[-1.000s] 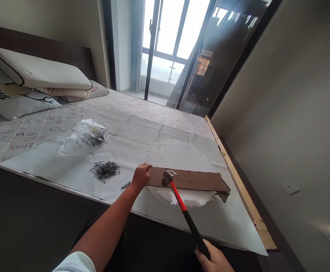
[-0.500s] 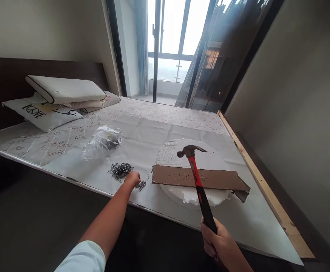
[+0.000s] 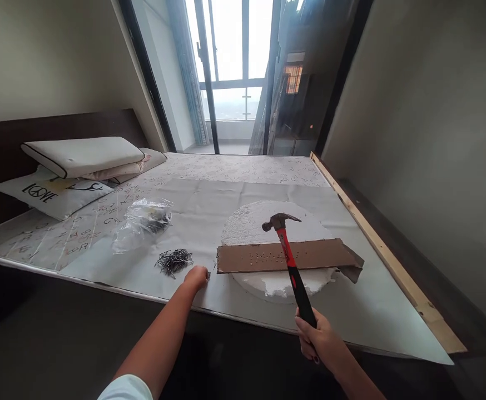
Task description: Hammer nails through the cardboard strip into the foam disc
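My right hand (image 3: 313, 333) grips the black lower handle of a claw hammer (image 3: 288, 250), its metal head raised over a brown cardboard strip (image 3: 234, 259). Rows of small nail points dot the strip, which lies across a round white foam disc (image 3: 247, 219). Left of the strip, my left hand (image 3: 196, 276) is closed low over the sheet; a few nails (image 3: 208, 275) show at its fingertips, the rest hidden by the fingers. Just behind and left of that hand is a loose pile of nails (image 3: 173, 262).
A clear plastic bag (image 3: 137, 225) with dark contents lies on the grey-white sheet (image 3: 201, 200) covering the bed's near part. Pillows (image 3: 84, 158) are stacked at the left by the headboard. A wooden rail (image 3: 376, 244) runs along the right edge. Glass doors stand behind.
My left hand has moved right from the pile's edge onto the small group of nails, now mostly covered. The hammer stays raised in my right hand. The view has tilted and shifted.
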Available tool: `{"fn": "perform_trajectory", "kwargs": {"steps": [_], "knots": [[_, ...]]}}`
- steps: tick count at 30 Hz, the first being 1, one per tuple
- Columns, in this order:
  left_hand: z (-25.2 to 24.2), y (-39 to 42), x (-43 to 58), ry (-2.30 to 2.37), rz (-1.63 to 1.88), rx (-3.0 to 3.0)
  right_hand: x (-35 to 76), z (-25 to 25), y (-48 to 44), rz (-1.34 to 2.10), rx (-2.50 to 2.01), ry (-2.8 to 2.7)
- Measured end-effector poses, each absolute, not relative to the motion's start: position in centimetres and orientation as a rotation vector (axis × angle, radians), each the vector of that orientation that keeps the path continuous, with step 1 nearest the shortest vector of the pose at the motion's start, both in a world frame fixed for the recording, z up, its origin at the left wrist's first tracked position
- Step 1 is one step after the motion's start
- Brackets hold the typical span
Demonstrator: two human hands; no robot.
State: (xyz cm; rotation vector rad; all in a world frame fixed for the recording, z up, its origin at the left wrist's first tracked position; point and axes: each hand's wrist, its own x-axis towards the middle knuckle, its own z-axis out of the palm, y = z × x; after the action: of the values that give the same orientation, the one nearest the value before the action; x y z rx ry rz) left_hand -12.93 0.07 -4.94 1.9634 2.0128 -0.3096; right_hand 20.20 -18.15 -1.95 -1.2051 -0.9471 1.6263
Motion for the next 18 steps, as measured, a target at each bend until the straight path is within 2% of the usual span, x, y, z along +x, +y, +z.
{"fn": "perform_trajectory", "kwargs": {"steps": [10,18], "knots": [[-6.3,0.6,-13.2,2.067,-0.348,1.919,20.7,-1.3,-18.4,1.603,-1.324,-1.030],[-4.4,0.4,-14.6,2.108,-0.313,1.895,20.8,-1.5,-18.5,1.658,-1.337,-1.050]]}}
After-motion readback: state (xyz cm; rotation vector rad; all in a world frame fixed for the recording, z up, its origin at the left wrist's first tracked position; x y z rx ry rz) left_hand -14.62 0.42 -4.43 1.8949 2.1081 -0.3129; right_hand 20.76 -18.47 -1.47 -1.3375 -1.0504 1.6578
